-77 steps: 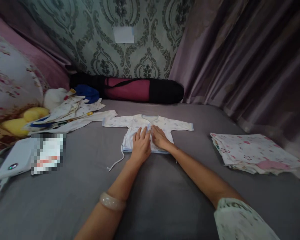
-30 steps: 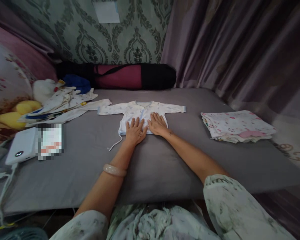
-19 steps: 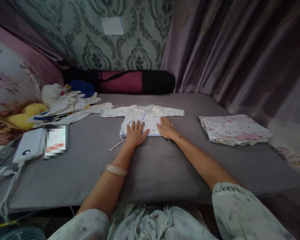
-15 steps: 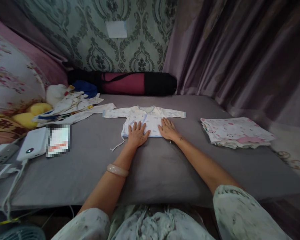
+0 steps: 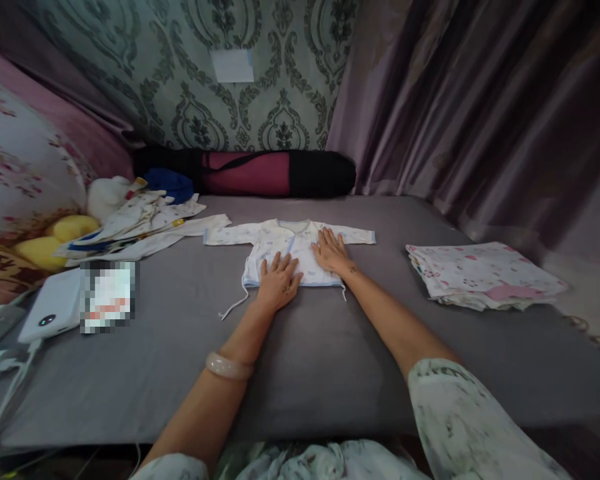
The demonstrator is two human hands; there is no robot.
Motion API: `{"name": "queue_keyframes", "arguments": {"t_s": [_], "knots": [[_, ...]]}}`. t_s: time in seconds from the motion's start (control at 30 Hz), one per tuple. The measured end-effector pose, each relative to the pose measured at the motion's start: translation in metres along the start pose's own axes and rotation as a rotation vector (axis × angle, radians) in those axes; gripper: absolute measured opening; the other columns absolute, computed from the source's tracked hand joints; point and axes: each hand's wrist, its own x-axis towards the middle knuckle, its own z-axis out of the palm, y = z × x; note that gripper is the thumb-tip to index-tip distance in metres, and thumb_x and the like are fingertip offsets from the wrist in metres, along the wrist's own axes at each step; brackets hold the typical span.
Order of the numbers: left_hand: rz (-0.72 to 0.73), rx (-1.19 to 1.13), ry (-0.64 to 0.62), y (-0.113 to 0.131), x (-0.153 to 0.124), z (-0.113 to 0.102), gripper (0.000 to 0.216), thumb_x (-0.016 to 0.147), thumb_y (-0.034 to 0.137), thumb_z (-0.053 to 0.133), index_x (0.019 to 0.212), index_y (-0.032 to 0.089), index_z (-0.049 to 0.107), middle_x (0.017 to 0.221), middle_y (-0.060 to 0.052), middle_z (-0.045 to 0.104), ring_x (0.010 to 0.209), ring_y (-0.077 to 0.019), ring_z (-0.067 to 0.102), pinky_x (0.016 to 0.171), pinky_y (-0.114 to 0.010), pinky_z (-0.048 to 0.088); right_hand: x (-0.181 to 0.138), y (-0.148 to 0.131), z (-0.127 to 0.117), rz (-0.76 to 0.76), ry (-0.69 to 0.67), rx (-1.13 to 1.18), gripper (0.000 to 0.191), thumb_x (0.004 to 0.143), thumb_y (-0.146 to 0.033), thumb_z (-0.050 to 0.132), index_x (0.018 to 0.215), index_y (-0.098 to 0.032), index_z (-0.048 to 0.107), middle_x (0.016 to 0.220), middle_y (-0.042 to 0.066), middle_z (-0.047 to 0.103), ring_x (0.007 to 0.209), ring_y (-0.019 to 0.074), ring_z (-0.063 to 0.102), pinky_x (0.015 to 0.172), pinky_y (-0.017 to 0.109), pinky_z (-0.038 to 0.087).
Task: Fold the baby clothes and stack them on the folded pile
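A small white baby shirt with blue trim lies spread flat on the grey bed sheet, sleeves stretched out to both sides. My left hand rests flat on the shirt's lower hem, fingers spread. My right hand lies flat on the shirt's right half, below the right sleeve, fingers extended. A tie string trails from the shirt's lower left corner. Neither hand holds anything.
A stack of folded printed cloths sits at the right. A heap of unfolded baby clothes lies at the left, beside yellow and white soft toys. A white device lies near the left edge. A black and maroon roll bag lies against the wall.
My right hand has slid up and outward across the shirt's right half. My left hand stays on the lower hem. The shirt lies flatter.
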Motion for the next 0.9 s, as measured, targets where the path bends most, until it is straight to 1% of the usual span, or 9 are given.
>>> {"name": "queue_keyframes", "arguments": {"t_s": [0.1, 0.2, 0.3, 0.47, 0.6, 0.7, 0.77, 0.83, 0.9], "knots": [[0.005, -0.001, -0.032, -0.001, 0.000, 0.001, 0.046, 0.096, 0.043, 0.033, 0.135, 0.024, 0.047, 0.146, -0.007, 0.043, 0.139, -0.0288, 0.030, 0.111, -0.056, 0.020, 0.015, 0.001, 0.001, 0.008, -0.062, -0.004, 0.063, 0.098, -0.043, 0.020, 0.145, -0.003, 0.031, 0.153, 0.018, 0.025, 0.141, 0.0275, 0.020, 0.114, 0.045, 0.011], [0.005, 0.007, 0.008, -0.001, 0.002, -0.002, 0.044, 0.097, 0.041, 0.031, 0.131, 0.023, 0.051, 0.143, -0.007, 0.047, 0.138, -0.0261, 0.031, 0.112, -0.053, 0.020, 0.030, 0.000, -0.004, -0.027, -0.066, -0.020, 0.059, 0.098, -0.041, 0.017, 0.138, -0.007, 0.043, 0.148, 0.018, 0.036, 0.139, 0.0273, 0.027, 0.114, 0.048, 0.008], [-0.059, 0.041, 0.043, -0.001, 0.003, -0.002, 0.046, 0.097, 0.040, 0.028, 0.134, 0.022, 0.049, 0.146, -0.009, 0.043, 0.140, -0.0259, 0.028, 0.113, -0.053, 0.019, 0.049, -0.005, -0.005, -0.032, -0.075, -0.022, 0.057, 0.098, -0.037, 0.018, 0.143, -0.008, 0.036, 0.152, 0.015, 0.029, 0.142, 0.0248, 0.019, 0.115, 0.045, 0.007], [-0.161, 0.083, -0.054, -0.004, 0.000, 0.003, 0.057, 0.094, 0.053, 0.029, 0.143, 0.024, 0.039, 0.151, -0.012, 0.033, 0.141, -0.0349, 0.023, 0.109, -0.062, 0.018, 0.072, -0.017, 0.012, 0.055, -0.078, 0.031, 0.061, 0.097, -0.040, 0.014, 0.149, -0.009, 0.023, 0.157, 0.011, 0.018, 0.143, 0.0251, 0.012, 0.114, 0.047, 0.009], [-0.161, 0.067, -0.075, -0.002, 0.000, 0.000, 0.059, 0.093, 0.056, 0.029, 0.143, 0.026, 0.038, 0.151, -0.011, 0.033, 0.140, -0.0349, 0.024, 0.109, -0.062, 0.018, 0.077, -0.017, 0.016, 0.075, -0.095, 0.050, 0.061, 0.097, -0.041, 0.015, 0.150, -0.011, 0.020, 0.158, 0.010, 0.014, 0.144, 0.0264, 0.009, 0.114, 0.051, 0.008], [-0.200, 0.042, -0.027, -0.002, 0.003, -0.007, 0.056, 0.094, 0.054, 0.028, 0.139, 0.024, 0.045, 0.148, -0.011, 0.040, 0.138, -0.0317, 0.031, 0.110, -0.055, 0.023, 0.079, -0.024, 0.007, 0.090, -0.137, 0.050, 0.061, 0.097, -0.039, 0.016, 0.149, -0.009, 0.022, 0.157, 0.012, 0.015, 0.144, 0.0275, 0.011, 0.113, 0.053, 0.009], [-0.274, 0.053, 0.056, -0.006, 0.005, -0.012, 0.052, 0.097, 0.046, 0.024, 0.135, 0.021, 0.049, 0.146, -0.011, 0.043, 0.138, -0.0286, 0.032, 0.111, -0.051, 0.024, 0.082, -0.038, 0.002, 0.031, -0.081, 0.034, 0.059, 0.097, -0.037, 0.017, 0.148, -0.007, 0.026, 0.156, 0.013, 0.019, 0.143, 0.0259, 0.012, 0.114, 0.050, 0.008], [-0.355, 0.086, 0.114, -0.014, 0.005, -0.015, 0.050, 0.097, 0.038, 0.023, 0.134, 0.017, 0.050, 0.147, -0.012, 0.041, 0.140, -0.0279, 0.027, 0.113, -0.051, 0.020, 0.085, -0.060, 0.000, -0.105, -0.036, 0.031, 0.059, 0.097, -0.035, 0.017, 0.147, -0.006, 0.027, 0.155, 0.013, 0.022, 0.143, 0.0233, 0.013, 0.115, 0.045, 0.007], [-0.406, 0.099, 0.082, -0.022, 0.003, -0.014, 0.052, 0.096, 0.037, 0.025, 0.137, 0.013, 0.046, 0.149, -0.015, 0.036, 0.142, -0.0302, 0.023, 0.114, -0.053, 0.017, 0.090, -0.084, 0.003, -0.234, -0.056, 0.047, 0.059, 0.097, -0.036, 0.018, 0.147, -0.006, 0.027, 0.155, 0.012, 0.023, 0.143, 0.0221, 0.014, 0.116, 0.041, 0.007]]}}
